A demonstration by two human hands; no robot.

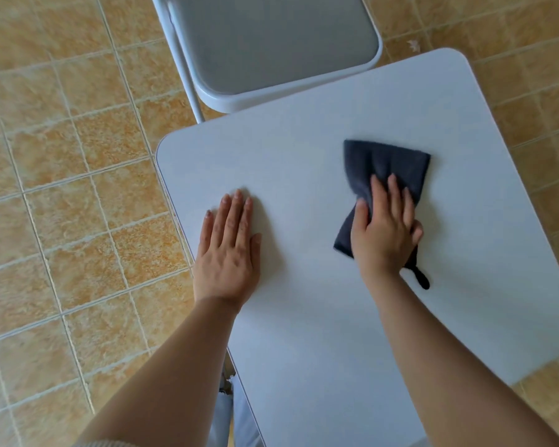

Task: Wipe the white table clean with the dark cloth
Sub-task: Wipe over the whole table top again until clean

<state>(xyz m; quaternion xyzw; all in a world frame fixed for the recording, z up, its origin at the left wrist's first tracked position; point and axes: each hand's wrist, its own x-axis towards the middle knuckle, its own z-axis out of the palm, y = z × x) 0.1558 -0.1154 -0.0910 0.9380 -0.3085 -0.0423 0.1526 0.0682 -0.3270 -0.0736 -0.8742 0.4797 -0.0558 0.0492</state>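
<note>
The white table (304, 140) fills the middle and right of the head view. A dark grey cloth (388, 166) lies crumpled on its right half, with a small loop trailing at the near end. My right hand (384, 233) lies on top of the cloth, fingers straight and pointing away from me, pressing it onto the tabletop. My left hand (229, 250) rests flat on the bare table near its left edge, fingers straight and together, holding nothing.
A folding chair (271, 43) with a grey seat and white frame stands against the table's far edge. Tan tiled floor (62, 188) surrounds the table on the left and right. My legs show under the table's near left edge.
</note>
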